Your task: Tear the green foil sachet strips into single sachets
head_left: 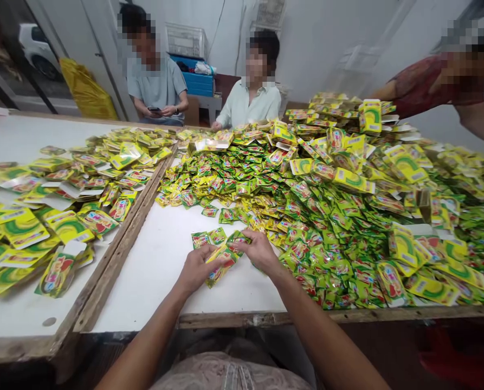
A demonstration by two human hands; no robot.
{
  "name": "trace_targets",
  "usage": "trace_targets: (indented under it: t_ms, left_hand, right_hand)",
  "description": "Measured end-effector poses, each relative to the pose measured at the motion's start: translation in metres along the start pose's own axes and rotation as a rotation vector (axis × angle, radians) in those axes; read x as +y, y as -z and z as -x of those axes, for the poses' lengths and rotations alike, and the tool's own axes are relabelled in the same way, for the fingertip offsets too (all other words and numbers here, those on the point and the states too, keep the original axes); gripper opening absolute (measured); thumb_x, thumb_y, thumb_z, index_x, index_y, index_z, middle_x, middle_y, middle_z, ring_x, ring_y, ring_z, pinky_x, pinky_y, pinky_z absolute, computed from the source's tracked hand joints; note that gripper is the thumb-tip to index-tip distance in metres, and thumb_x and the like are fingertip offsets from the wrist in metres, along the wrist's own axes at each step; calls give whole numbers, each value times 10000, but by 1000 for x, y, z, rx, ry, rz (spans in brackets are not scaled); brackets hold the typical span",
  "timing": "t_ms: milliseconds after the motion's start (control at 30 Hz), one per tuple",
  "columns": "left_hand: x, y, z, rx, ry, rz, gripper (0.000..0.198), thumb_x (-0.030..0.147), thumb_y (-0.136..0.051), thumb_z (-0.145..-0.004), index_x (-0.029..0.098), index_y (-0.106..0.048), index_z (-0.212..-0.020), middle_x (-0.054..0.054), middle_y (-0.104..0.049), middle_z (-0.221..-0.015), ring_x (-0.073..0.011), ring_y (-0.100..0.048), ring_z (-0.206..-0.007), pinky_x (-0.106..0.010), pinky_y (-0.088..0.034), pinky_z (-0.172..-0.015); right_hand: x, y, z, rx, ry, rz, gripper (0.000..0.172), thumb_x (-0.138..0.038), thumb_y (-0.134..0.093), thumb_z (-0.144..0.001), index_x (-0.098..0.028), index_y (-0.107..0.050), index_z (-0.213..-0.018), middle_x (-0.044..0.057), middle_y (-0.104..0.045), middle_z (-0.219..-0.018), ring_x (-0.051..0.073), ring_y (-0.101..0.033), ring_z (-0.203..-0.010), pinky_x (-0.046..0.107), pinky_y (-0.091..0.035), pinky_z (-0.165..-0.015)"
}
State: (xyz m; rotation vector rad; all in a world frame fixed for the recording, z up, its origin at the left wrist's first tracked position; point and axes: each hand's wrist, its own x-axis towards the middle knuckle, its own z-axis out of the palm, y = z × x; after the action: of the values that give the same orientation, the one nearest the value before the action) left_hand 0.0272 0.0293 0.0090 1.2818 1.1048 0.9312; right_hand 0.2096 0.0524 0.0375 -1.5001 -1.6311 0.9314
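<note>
My left hand point(201, 266) is closed around a small yellow box point(218, 271) with a red and green print, held tilted just above the white tabletop. At the box's upper end, my right hand point(260, 250) pinches a small green packet point(238, 238); whether the packet is partly inside the box I cannot tell. Two loose packets point(201, 239) lie on the table just beyond my left fingers. A large heap of green and yellow packets point(323, 238) spreads beside and beyond my right hand.
Yellow boxes point(26, 225) cover much of the left table, past a wooden edge strip point(123, 246). More boxes point(404, 162) lie on the heap at right. Two people sit across the table, one holding a phone point(155, 111). Another person's arm point(481, 127) reaches in at far right.
</note>
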Motion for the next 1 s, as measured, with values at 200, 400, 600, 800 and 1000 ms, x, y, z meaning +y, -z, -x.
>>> trace_targets:
  t_ms: [200,400,600,800,1000]
  left_hand:
    - [1,0,1,-61,132,261,412,358,-774,-590,147,-669,-928,-31,-707,-803,-174,-617,-662,-263,-464,-603]
    - [-4,-1,0,-6,128,335,457,354,-793,-568,135,-680,-954,-60,-723,-872,-214,-655,-734,-303,-503,-661]
    - [-9,-4,0,14,132,337,427,375,-778,-591,137,-698,-936,-57,-731,-838,-216,-661,-737,-318,-514,-690]
    - [-7,-5,0,21,90,316,464,405,-748,-624,138,-686,-999,-62,-727,-814,-231,-656,-755,-320,-505,-682]
    - [-11,0,3,-17,92,280,427,467,-710,-649,146,-693,-930,-55,-717,-843,-221,-643,-781,-309,-493,-712]
  right_hand:
    - [-7,-2,4,-22,32,-97,263,-421,-606,-710,-177,-659,-792,-11,-612,-682,132,-496,-601,232,-388,-566]
    - [-7,-10,10,154,112,89,142,-344,-630,-711,-208,-658,-742,12,-601,-723,172,-518,-716,282,-409,-675]
    - [3,-12,21,80,60,38,198,-359,-617,-734,-220,-678,-862,47,-613,-936,201,-536,-913,342,-417,-836]
    - [5,-16,25,194,52,64,166,-363,-619,-753,-227,-701,-705,56,-603,-838,216,-535,-902,390,-382,-889]
    - [0,-24,35,49,33,28,200,-392,-613,-761,-248,-717,-667,50,-659,-898,249,-500,-1121,392,-343,-956]
